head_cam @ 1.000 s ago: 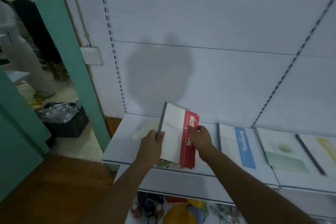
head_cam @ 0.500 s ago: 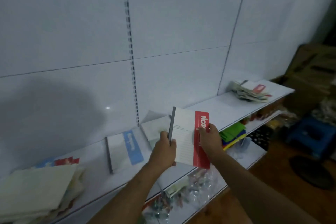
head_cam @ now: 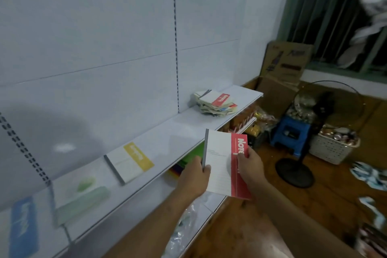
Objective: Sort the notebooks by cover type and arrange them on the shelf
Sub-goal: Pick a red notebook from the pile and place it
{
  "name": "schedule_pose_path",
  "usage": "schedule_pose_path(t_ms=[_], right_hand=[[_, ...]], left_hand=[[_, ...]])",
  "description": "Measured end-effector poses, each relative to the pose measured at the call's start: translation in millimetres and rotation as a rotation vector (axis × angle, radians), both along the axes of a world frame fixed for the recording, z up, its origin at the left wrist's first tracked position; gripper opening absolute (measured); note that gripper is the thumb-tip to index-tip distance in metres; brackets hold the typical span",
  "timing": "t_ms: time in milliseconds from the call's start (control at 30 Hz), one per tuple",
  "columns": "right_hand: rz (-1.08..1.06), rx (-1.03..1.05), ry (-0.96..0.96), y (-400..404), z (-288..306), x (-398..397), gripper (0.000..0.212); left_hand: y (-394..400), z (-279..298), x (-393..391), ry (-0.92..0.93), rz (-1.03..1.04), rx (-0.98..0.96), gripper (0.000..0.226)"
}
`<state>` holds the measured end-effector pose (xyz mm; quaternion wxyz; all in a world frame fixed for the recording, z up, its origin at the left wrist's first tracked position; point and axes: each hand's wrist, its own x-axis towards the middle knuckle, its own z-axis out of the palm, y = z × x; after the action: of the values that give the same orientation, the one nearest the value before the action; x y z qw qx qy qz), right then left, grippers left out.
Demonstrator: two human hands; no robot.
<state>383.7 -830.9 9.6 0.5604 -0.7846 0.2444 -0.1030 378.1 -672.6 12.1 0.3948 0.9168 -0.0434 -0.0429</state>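
I hold a white notebook with a red stripe [head_cam: 222, 163] upright in front of the white shelf [head_cam: 167, 138]. My left hand [head_cam: 193, 176] grips its grey spine edge; my right hand [head_cam: 250, 166] grips the red side. Flat on the shelf lie a yellow-striped notebook [head_cam: 129, 162], a green-patterned notebook [head_cam: 79, 197] and a blue-striped notebook [head_cam: 23, 226] at the far left. A loose pile of mixed notebooks [head_cam: 216, 102], a red-striped one on top, sits at the shelf's right end.
A lower shelf [head_cam: 209, 201] holds coloured goods and plastic bags. On the wooden floor to the right stand a fan [head_cam: 297, 169], a blue stool [head_cam: 291, 134], a white basket [head_cam: 333, 146] and cardboard boxes [head_cam: 287, 63]. Papers lie scattered at the far right.
My view has swung right along the shelf, from the doorway end to the far end. Both hands carried the red-striped notebook along; the grip is unchanged.
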Motion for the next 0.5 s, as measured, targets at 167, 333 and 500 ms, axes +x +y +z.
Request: schedule_pose_path(t_ms=[167, 333, 500], right_hand=[[-0.017, -0.027, 0.029, -24.6, -10.3, 59.5, 0.039], [-0.012, -0.016, 0.075, -17.4, -8.7, 140.4, 0.043], [0.154, -0.074, 0.059, 17.7, -4.5, 221.5, 0.035]], left_hand=[[-23.4, -12.5, 62.4, 0.007, -0.035, -0.067, 0.024], [-11.3, -15.7, 140.2, -0.006, -0.001, -0.017, 0.029], [26.9, -16.4, 206.2, 0.045, 0.114, -0.013, 0.025]])
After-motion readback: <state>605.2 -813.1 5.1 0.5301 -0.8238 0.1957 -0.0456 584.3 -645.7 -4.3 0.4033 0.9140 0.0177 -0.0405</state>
